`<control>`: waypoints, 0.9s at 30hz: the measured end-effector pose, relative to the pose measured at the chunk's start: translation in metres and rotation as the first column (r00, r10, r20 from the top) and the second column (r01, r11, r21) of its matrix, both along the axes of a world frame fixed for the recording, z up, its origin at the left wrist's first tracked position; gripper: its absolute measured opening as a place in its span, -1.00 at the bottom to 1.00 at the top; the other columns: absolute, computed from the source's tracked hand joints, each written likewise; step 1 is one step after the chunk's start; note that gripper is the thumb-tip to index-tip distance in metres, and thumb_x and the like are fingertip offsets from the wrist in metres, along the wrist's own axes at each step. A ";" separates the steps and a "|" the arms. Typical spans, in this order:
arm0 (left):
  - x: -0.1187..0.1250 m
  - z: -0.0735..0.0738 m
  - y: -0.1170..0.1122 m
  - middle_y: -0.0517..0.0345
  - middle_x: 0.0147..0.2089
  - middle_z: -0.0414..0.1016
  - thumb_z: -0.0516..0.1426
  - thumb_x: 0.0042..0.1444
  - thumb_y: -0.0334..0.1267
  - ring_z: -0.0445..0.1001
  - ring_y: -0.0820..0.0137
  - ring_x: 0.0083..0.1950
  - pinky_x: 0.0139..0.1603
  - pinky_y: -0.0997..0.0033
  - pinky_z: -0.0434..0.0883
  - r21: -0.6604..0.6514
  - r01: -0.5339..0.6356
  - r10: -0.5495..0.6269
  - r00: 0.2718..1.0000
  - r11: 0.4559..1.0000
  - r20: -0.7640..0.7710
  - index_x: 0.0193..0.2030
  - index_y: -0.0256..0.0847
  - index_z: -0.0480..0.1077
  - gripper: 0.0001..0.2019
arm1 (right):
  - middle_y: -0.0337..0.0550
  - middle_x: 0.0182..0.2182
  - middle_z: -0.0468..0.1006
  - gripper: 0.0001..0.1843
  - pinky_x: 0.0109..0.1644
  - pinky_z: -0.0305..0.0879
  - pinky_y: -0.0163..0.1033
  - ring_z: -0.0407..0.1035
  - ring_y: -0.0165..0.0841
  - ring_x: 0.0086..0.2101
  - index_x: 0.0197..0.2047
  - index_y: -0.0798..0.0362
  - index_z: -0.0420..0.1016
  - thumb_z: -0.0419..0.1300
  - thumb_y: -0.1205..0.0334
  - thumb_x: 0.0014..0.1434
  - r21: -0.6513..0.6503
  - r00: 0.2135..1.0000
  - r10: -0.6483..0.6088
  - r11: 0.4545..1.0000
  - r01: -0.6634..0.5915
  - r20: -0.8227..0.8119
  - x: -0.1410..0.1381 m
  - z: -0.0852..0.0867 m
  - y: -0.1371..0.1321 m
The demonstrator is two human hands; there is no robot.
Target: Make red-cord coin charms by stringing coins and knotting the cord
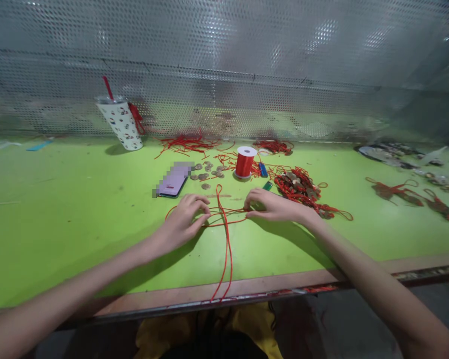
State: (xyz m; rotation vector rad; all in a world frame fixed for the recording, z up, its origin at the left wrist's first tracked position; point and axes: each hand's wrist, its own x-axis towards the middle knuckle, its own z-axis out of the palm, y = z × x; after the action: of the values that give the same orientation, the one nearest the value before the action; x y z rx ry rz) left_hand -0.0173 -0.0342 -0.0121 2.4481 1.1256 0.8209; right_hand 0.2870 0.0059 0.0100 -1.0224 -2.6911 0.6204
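Note:
A doubled red cord (pixel 227 239) runs lengthwise over the green tabletop, its loop at the far end and two tails hanging over the front edge. Other strands of red cord lie crosswise to it, stretched between my hands. My left hand (pixel 189 217) rests to the left of the crossing, fingers curled and thumb close to the index finger, with the crosswise cord at the fingertips. On the right, my right hand (pixel 271 204) pinches the other end of these strands between thumb and fingers. Part of the cord is hidden beneath my left hand.
Beyond my hands are a phone (pixel 175 180), loose coins (pixel 205 175), a red cord spool (pixel 245 162), a blue lighter (pixel 262 169) and a green lighter (pixel 268 186). A pile of knotted coin strings (pixel 297 184) lies right. A tumbler (pixel 121 122) stands before the mesh panel (pixel 194 89).

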 end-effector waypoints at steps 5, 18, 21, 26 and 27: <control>-0.019 0.006 -0.007 -0.08 0.07 0.56 0.09 0.36 -0.11 0.60 0.27 -0.10 -0.15 0.19 0.60 -0.296 0.061 0.009 0.973 0.953 0.230 -0.25 -0.17 0.40 -0.78 | -0.01 -0.23 0.54 -0.86 -0.10 0.38 -0.13 0.41 -0.22 -0.21 -0.17 0.09 0.50 0.14 0.25 0.35 0.083 0.995 -0.098 0.992 0.097 0.016 0.003 -0.007 -0.015; -0.047 0.000 0.003 -0.14 -0.04 0.65 0.23 0.17 -0.08 0.64 0.12 -0.08 -0.24 0.17 0.57 -0.534 0.214 0.124 0.840 0.818 0.528 -0.39 -0.18 0.40 -0.76 | -0.06 -0.30 0.48 -0.80 -0.24 0.27 -0.18 0.32 -0.26 -0.32 -0.25 0.04 0.34 -0.05 0.32 0.40 0.092 0.968 -0.249 0.965 0.246 0.028 0.014 -0.021 -0.034; -0.034 0.007 0.007 -0.09 -0.15 0.63 0.32 0.01 -0.10 0.55 0.33 -0.34 -0.35 0.33 0.47 -0.689 0.291 0.232 0.795 0.664 0.560 -0.42 -0.23 0.41 -0.74 | -0.14 -0.34 0.48 -0.81 -0.30 0.22 -0.24 0.28 -0.34 -0.39 -0.10 0.07 0.37 -0.02 0.21 0.43 -0.078 0.977 -0.197 0.978 0.191 -0.076 0.017 -0.013 -0.030; -0.003 0.013 0.016 0.07 -0.32 0.57 0.36 -0.03 -0.19 0.33 0.55 -0.51 -0.47 0.50 0.26 -0.742 0.393 0.279 0.749 0.544 0.601 -0.41 -0.27 0.43 -0.77 | -0.20 -0.38 0.52 -0.74 -0.29 0.25 -0.28 0.34 -0.38 -0.39 -0.07 0.08 0.54 0.14 0.10 0.36 -0.432 0.933 -0.175 0.901 0.024 -0.315 0.004 -0.004 -0.016; 0.002 0.013 0.018 0.10 -0.35 0.55 0.37 -0.03 -0.20 0.33 0.56 -0.51 -0.47 0.51 0.25 -0.746 0.390 0.284 0.750 0.539 0.597 -0.41 -0.27 0.44 -0.77 | -0.19 -0.38 0.54 -0.73 -0.31 0.26 -0.28 0.35 -0.40 -0.41 -0.12 0.08 0.58 0.18 0.07 0.32 -0.525 0.909 -0.220 0.851 0.000 -0.355 -0.001 -0.006 -0.013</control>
State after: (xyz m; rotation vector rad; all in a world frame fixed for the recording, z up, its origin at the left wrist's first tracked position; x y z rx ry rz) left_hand -0.0150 -0.0160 0.0010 1.1716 0.8260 0.7576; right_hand 0.2864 -0.0069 0.0043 -1.0096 -2.1207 1.4119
